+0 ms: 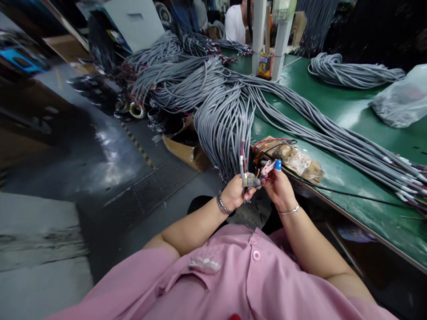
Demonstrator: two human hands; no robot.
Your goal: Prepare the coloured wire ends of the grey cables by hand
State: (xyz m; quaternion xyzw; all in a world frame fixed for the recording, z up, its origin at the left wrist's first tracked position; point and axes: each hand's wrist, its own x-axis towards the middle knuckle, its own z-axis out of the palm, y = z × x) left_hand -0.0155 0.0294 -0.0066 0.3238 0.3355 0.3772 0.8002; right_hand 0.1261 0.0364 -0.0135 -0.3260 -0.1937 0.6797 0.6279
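While the grey cable end (243, 171) is clenched upright in the left hand (235, 192), just off the green bench (350, 111) edge, its coloured wires are kept fanned out — reachable for the right hand (278, 186), whose fingers pinch a blue-tipped tool (277, 165).

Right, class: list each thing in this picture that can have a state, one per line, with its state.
left hand: closed around a grey cable end
grey cable end: stripped, coloured wires showing
right hand: fingers pinching the wires, blue cap on one fingertip
cable bundle: draped over the table edge
plastic bag: crumpled, lying on the table
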